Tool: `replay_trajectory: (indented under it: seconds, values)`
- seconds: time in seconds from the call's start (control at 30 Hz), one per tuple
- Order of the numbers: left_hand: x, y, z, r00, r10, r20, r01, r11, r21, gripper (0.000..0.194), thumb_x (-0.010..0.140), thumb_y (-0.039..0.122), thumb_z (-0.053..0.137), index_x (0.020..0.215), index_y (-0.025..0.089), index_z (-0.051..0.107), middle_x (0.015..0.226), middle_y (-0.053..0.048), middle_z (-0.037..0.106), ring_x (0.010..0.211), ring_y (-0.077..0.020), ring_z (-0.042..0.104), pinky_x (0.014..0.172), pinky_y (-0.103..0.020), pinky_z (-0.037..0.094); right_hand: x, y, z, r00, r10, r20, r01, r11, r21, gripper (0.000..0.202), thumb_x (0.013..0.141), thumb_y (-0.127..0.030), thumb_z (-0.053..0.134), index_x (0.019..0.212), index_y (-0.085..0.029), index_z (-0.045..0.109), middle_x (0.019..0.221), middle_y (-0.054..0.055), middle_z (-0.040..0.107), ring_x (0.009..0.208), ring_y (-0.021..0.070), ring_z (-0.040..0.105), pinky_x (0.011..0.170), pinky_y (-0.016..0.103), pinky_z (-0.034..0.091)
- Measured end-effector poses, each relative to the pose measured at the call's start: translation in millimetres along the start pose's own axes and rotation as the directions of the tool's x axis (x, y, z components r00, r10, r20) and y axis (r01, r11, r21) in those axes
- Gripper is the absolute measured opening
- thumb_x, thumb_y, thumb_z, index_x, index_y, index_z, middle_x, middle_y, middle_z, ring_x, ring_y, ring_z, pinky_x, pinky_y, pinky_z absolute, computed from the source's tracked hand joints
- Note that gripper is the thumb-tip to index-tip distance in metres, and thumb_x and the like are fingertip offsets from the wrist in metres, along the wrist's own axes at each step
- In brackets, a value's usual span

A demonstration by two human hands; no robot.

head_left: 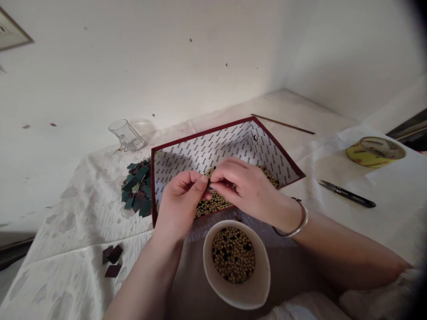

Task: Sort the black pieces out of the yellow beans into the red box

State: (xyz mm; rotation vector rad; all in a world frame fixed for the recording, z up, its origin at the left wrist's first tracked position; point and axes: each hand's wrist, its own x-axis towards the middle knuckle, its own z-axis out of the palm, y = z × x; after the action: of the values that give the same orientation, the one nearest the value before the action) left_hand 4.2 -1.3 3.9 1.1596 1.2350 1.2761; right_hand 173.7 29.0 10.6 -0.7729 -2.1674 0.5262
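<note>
My left hand [182,200] and my right hand [245,189] meet fingertip to fingertip over the front of a dark red box [203,133] with a printed white lining. Both are closed in a pinch around something small and dark between them, too small to name. Small yellowish and dark beads [215,203] lie in the box beneath my fingers. Below my right hand, a white tub [263,284] holds more such beads. A metal bracelet [302,220] circles my right wrist.
Left of the box is a pile of dark green and maroon pieces [136,186], with a glass mug [128,135] behind it. Several maroon pieces [113,270] lie front left. At right are black snips [348,193], a yellow container [363,155] and a thin stick [283,123].
</note>
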Motion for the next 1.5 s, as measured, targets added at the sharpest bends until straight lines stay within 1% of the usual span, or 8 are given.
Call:
replay_trajectory:
  seconds: [0.2,0.33,0.47,0.8,0.93,1.27,1.37,1.5]
  values:
    - [1,-1,0.6,0.997,-0.023,-0.07,0.022,1.0,-0.02,0.017,0.08,0.033,0.073,0.075,0.019,0.066,0.062,0.003,0.063,0.057,-0.0093,0.057,0.059,-0.021,0.044,-1,15,-9,0.992,0.128,-0.011,-0.129,0.99,-0.054,0.01,0.093,-0.022,0.051,0.086,-0.019,0.057,0.084,0.002,0.061,0.08,0.0141,0.055,0.072,0.026,0.041]
    - [1,-2,0.6,0.995,-0.002,-0.104,-0.002,0.999,-0.039,0.017,0.08,0.033,0.073,0.074,0.019,0.066,0.063,0.003,0.063,0.058,-0.0091,0.058,0.061,-0.021,0.045,2,22,-12,0.905,0.354,0.235,-0.318,0.931,-0.179,0.011,0.09,-0.025,0.055,0.091,-0.018,0.063,0.089,0.003,0.066,0.076,0.0144,0.057,0.068,0.026,0.04]
    - [-1,-3,1.3,0.996,0.012,-0.087,-0.013,1.0,-0.011,0.015,0.081,0.033,0.072,0.075,0.019,0.067,0.063,0.003,0.063,0.058,-0.0102,0.057,0.062,-0.022,0.045,4,24,-11,0.791,0.347,0.504,-0.231,0.932,-0.28,0.015,0.085,-0.029,0.061,0.097,-0.021,0.066,0.092,0.002,0.07,0.079,0.0167,0.061,0.065,0.027,0.038]
    - [-9,2,7.0,1.0,-0.003,-0.03,0.002,1.0,-0.014,0.017,0.082,0.032,0.071,0.071,0.019,0.066,0.061,0.003,0.061,0.059,-0.0098,0.054,0.061,-0.021,0.042,15,26,1,0.547,0.421,0.724,-0.022,0.872,-0.49,0.019,0.083,-0.026,0.058,0.092,-0.017,0.072,0.081,0.009,0.07,0.066,0.0193,0.062,0.055,0.028,0.034]
    - [-11,5,2.2,0.998,0.031,-0.051,-0.03,0.999,0.023,0.017,0.082,0.034,0.071,0.073,0.021,0.067,0.062,0.003,0.063,0.06,-0.0105,0.056,0.062,-0.022,0.043,23,31,3,0.495,0.42,0.76,0.006,0.873,-0.487,0.018,0.082,-0.022,0.061,0.092,-0.015,0.074,0.08,0.01,0.071,0.065,0.0187,0.062,0.056,0.029,0.037]
    - [-7,1,-4.4,0.975,0.197,-0.108,-0.156,0.94,0.304,0.017,0.084,0.037,0.068,0.076,0.022,0.066,0.066,0.003,0.063,0.062,-0.0125,0.058,0.061,-0.025,0.044,31,31,4,0.5,0.424,0.755,-0.007,0.874,-0.486,0.021,0.082,-0.011,0.055,0.089,-0.014,0.074,0.08,0.008,0.071,0.063,0.0154,0.059,0.055,0.028,0.036]
    - [-4,-1,-4.3,0.928,0.331,-0.173,-0.238,0.881,0.408,0.016,0.086,0.035,0.066,0.076,0.021,0.066,0.066,0.002,0.063,0.061,-0.0127,0.057,0.062,-0.026,0.044,35,37,5,0.572,0.436,0.694,-0.05,0.864,-0.501,0.017,0.083,-0.014,0.055,0.085,-0.012,0.073,0.079,0.009,0.07,0.062,0.0152,0.058,0.054,0.028,0.035]
    - [-2,-4,-5.1,0.784,0.56,-0.268,-0.355,0.759,0.546,0.013,0.087,0.03,0.064,0.078,0.02,0.065,0.068,0.001,0.062,0.062,-0.0129,0.058,0.062,-0.027,0.045,37,45,9,0.728,0.411,0.549,-0.106,0.858,-0.502,0.016,0.086,-0.018,0.055,0.09,-0.013,0.07,0.085,0.01,0.07,0.067,0.0176,0.059,0.054,0.029,0.034]
